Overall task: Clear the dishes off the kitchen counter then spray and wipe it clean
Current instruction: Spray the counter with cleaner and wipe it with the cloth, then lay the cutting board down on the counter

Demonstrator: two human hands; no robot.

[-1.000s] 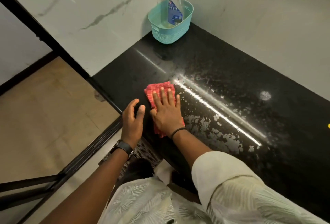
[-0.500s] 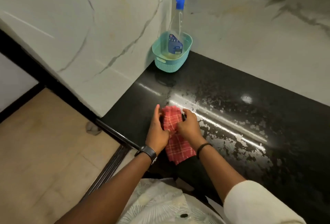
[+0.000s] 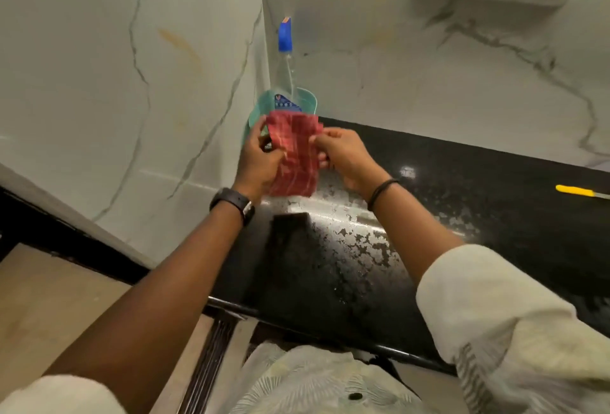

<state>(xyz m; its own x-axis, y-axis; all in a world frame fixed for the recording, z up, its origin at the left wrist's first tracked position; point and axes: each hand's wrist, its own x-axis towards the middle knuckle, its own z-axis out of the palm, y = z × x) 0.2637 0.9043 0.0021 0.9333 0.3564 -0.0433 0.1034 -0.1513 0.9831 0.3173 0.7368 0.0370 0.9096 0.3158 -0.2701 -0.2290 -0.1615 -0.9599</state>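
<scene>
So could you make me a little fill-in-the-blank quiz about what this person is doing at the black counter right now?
1. Both hands, left hand and right hand, hold up a ____ checked cloth.
2. The clear spray bottle with the blue nozzle stands inside a ____ plastic basket.
3. The knife lying on the glossy black stone counter has a ____ handle.
4. The left wrist wears a dark ____.

Missing words: red; teal; yellow; watch
</scene>
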